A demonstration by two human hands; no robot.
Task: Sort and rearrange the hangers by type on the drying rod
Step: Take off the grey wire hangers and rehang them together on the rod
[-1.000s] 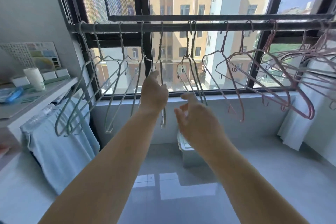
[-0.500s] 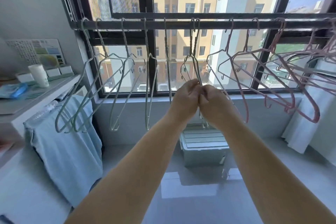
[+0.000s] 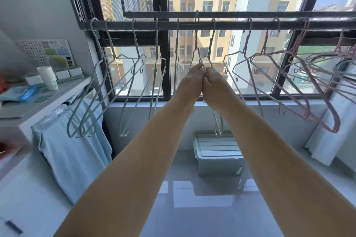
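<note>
A dark-framed window (image 3: 165, 63) fills the top half of the view, from 10 o'clock round to 2 o'clock. Below it a glossy pale tile floor (image 3: 202, 208) takes up 6 o'clock.

The drying rod (image 3: 231, 25) is a straight dark bar with a rough, weathered skin. It runs level across the glass from 10 o'clock to 3 o'clock.

A light blue cloth (image 3: 73, 150) hangs in soft folds at 8 o'clock under a white shelf (image 3: 38, 106). A ribbed, pale green plastic box (image 3: 217, 152) sits on the floor just below centre. A white cloth (image 3: 327, 136) drapes at 4 o'clock.

The hangers are thin coated wire with twisted necks, sloped shoulders and small side hooks. The green hangers (image 3: 115, 86) hang on the rod from 9 to 11 o'clock, tilted and overlapping. The pink hangers (image 3: 289, 82) crowd together from 1 to 3 o'clock, tangled at the far end.

Between the two groups, at 12 o'clock, is a pair of pale hangers (image 3: 198, 52). One hook sits on the rod. The other stands higher, level with the bar behind.

The left hand (image 3: 193, 77) and right hand (image 3: 212, 81) meet knuckle to knuckle just under the necks. The fingers of each hand are curled tight and pinch the wire of this pair. Which hand holds which hanger I cannot tell.

A white paper cup (image 3: 48, 78), smooth and tapered, stands on the shelf at 9 o'clock.
</note>
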